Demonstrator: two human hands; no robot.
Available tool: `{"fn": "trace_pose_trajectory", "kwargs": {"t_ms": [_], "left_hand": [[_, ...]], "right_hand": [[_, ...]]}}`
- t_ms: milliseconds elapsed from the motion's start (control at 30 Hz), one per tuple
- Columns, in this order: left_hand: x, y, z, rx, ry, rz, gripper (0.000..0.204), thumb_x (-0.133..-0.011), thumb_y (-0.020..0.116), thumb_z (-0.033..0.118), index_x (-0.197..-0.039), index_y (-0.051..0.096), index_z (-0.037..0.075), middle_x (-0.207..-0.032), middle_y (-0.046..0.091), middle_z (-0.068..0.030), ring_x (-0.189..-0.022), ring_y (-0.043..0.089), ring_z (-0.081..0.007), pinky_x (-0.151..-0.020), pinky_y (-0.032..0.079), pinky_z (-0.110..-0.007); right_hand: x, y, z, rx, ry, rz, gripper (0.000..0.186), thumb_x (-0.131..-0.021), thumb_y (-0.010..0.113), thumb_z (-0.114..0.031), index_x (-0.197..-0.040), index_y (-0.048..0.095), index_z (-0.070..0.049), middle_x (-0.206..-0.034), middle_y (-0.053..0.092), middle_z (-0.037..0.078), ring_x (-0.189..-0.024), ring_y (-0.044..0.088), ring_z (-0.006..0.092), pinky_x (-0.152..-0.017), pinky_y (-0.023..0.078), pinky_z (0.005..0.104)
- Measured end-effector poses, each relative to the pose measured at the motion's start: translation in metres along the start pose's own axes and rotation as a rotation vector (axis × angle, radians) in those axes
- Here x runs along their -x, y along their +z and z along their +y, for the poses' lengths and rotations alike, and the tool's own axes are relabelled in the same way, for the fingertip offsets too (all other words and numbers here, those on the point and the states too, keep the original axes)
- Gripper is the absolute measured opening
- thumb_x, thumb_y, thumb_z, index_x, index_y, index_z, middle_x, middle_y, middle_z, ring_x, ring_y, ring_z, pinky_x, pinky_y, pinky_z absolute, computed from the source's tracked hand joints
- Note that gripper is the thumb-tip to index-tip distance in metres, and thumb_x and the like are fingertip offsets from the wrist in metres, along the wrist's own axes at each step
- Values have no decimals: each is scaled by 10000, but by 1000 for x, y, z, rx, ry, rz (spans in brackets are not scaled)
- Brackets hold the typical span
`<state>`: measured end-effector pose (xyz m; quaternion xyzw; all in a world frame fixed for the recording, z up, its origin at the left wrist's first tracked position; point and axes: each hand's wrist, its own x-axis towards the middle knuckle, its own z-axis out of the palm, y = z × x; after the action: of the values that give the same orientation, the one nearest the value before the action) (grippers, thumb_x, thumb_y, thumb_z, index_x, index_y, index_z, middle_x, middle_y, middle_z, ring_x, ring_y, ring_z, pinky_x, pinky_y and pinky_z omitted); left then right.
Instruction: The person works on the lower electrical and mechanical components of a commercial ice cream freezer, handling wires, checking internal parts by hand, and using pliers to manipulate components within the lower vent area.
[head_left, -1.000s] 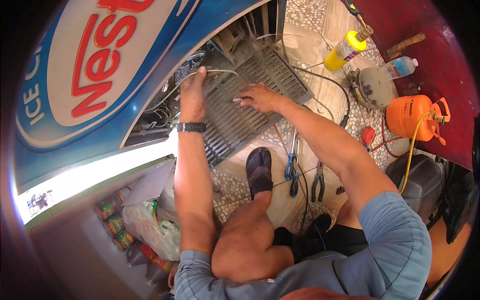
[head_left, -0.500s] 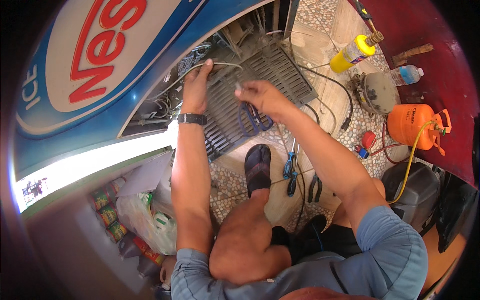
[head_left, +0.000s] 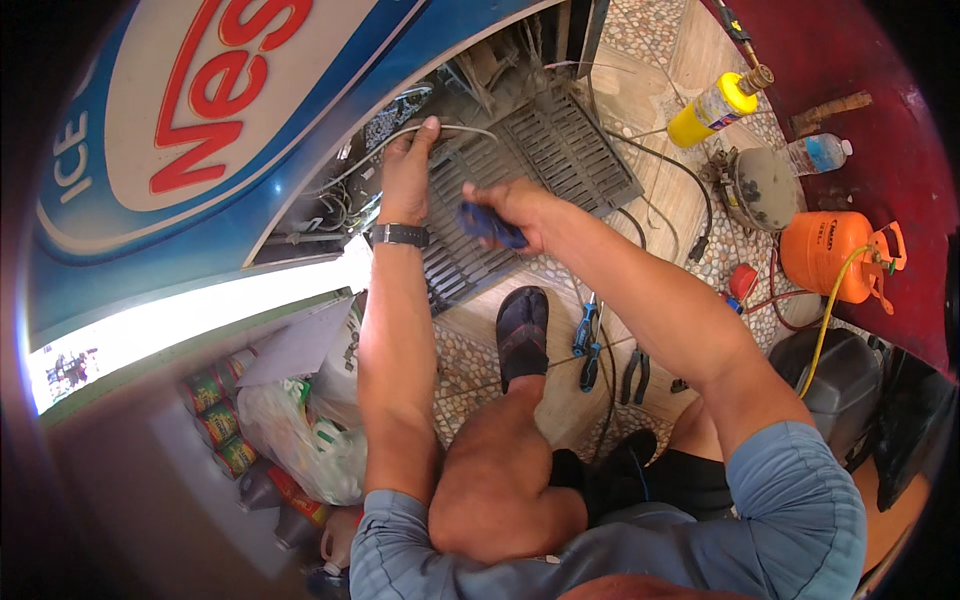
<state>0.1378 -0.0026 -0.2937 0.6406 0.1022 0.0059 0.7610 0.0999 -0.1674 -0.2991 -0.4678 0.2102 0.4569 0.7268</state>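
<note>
A thin grey cable or tube (head_left: 462, 128) comes out of the blue cabinet's open base and bends over my left hand (head_left: 405, 178). My left hand is closed, pinching it near the thumb. Just right of there, my right hand (head_left: 520, 205) grips a blue-handled tool (head_left: 490, 226) that looks like pliers; motion smears it and its jaws cannot be made out. The tool is apart from the cable's free end. Beneath both hands lies a dusty slatted grille panel (head_left: 565, 150).
Blue screwdrivers (head_left: 584, 330) and black-handled pliers (head_left: 634, 377) lie by my foot. To the right stand a yellow gas cylinder (head_left: 705, 115), a round dark metal part (head_left: 755, 190), a water bottle (head_left: 818, 154) and an orange gas tank (head_left: 825, 255). The cabinet (head_left: 225, 215) borders the left.
My right hand has turned and drawn the pliers away from the cable's end; the handles that hung below it now lie across the palm. My left hand keeps its pinch on the cable.
</note>
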Motion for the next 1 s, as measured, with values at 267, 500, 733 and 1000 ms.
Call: {"fn": "trace_pose_trajectory", "kwargs": {"t_ms": [267, 500, 733, 1000], "left_hand": [[7, 4, 12, -11, -3, -12, 309, -938, 680, 273, -1087, 671, 2, -1023, 679, -58, -983, 568, -146, -924, 411, -303], [1, 6, 11, -3, 13, -46, 337, -937, 684, 308, -1066, 666, -3, -1007, 672, -60, -950, 562, -145, -887, 409, -299], [-1, 5, 9, -55, 13, -16, 265, -960, 652, 272, -1040, 693, 22, -1011, 696, -34, -901, 576, -118, -856, 429, -278], [-9, 13, 15, 138, -26, 2, 360, -991, 601, 289, -1140, 609, -38, -1082, 672, -138, -1054, 627, -248, -904, 473, -355]], "right_hand": [[-22, -83, -20, 1177, -585, 298, 499, -955, 589, -419, -1321, 583, -80, -1240, 646, 184, -1093, 626, 352, -956, 474, 410], [-55, -96, -3, 1450, -776, 97, 473, -967, 560, -411, -1339, 581, -121, -1285, 620, 165, -1250, 529, 339, -1052, 402, 438], [-39, -69, 0, 1903, -670, -283, 401, -941, 583, -340, -1269, 616, -110, -1254, 646, 92, -1300, 482, 297, -1076, 334, 491], [11, -122, 97, 1332, -522, 294, 455, -980, 519, -365, -1300, 560, -44, -1239, 617, 214, -1137, 572, 423, -975, 446, 495]]}}
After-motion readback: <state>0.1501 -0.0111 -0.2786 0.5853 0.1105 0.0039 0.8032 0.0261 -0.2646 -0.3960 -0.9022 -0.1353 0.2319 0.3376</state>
